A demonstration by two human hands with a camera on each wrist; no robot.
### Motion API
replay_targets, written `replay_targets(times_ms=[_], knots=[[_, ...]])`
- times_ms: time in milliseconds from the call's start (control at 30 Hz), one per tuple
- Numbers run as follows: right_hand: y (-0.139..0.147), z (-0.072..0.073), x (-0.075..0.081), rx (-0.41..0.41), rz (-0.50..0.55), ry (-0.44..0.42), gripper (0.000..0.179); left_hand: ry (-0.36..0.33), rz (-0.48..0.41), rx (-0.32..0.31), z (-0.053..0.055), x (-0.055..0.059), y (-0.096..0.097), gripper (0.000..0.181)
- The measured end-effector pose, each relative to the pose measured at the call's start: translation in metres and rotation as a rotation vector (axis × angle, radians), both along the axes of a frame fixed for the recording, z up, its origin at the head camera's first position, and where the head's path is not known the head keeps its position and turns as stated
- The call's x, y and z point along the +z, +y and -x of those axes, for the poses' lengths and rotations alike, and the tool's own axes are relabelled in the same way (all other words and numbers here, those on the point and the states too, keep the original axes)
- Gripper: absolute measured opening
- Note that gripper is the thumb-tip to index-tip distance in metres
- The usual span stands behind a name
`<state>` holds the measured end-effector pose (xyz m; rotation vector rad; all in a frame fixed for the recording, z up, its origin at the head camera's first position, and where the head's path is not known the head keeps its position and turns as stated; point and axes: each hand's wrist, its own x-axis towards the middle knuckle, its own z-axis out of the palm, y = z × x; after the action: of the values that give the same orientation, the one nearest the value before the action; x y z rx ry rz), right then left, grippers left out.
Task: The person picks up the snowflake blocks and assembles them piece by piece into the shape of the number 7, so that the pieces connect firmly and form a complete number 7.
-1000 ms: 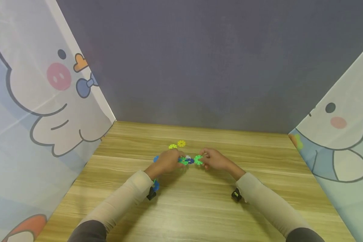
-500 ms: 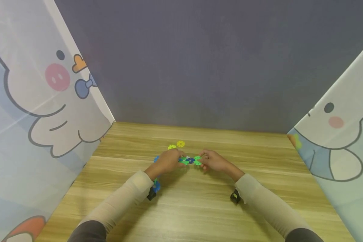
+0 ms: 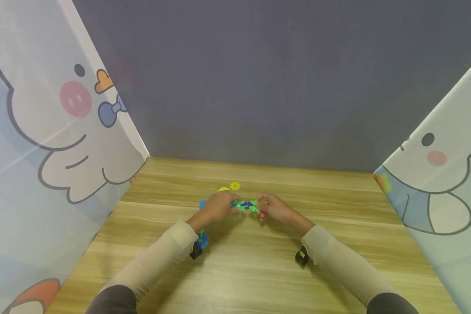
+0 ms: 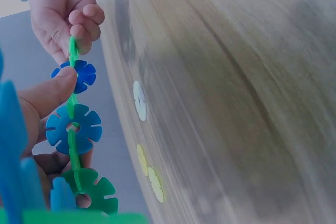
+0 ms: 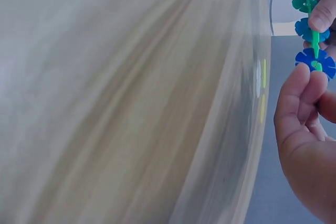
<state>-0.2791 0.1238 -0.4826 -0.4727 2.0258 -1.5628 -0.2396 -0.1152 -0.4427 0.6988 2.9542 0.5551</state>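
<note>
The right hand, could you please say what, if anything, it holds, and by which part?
The right hand pinches the green end disc by its outer edge.

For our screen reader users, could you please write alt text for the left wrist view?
A left hand and right hand hold a chain of blue and green notched discs. One white disc and two yellow discs lie on the wooden table.

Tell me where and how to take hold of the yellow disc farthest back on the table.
The yellow disc is probably best pinched by opposite edges of its notched rim, coming from above and the right: it lies flat on the table, with the lime disc close on its left and the left hand in front of that.
</note>
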Motion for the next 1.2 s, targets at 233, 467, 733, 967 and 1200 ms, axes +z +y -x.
replay_targets(times_ms=[233, 467, 733, 967, 1200], knots=[[-0.006, 0.001, 0.0, -0.034, 0.015, -0.05, 0.024, 0.034, 0.014, -0.015, 0.002, -0.004, -0.002, 0.046], [-0.004, 0.002, -0.003, -0.029, 0.0, -0.049, 0.025, 0.019, 0.027, -0.023, 0.006, -0.005, 0.0, 0.047], [-0.001, 0.002, -0.002, 0.052, -0.057, -0.014, 0.022, 0.001, -0.002, -0.056, 0.006, -0.009, -0.003, 0.049], [0.002, 0.01, -0.003, 0.047, -0.134, 0.023, 0.022, 0.026, 0.023, -0.062, 0.008, -0.013, -0.004, 0.049], [0.003, 0.018, -0.007, 0.039, -0.172, 0.047, 0.025, -0.012, 0.013, -0.043, 0.006, -0.013, -0.006, 0.047]])
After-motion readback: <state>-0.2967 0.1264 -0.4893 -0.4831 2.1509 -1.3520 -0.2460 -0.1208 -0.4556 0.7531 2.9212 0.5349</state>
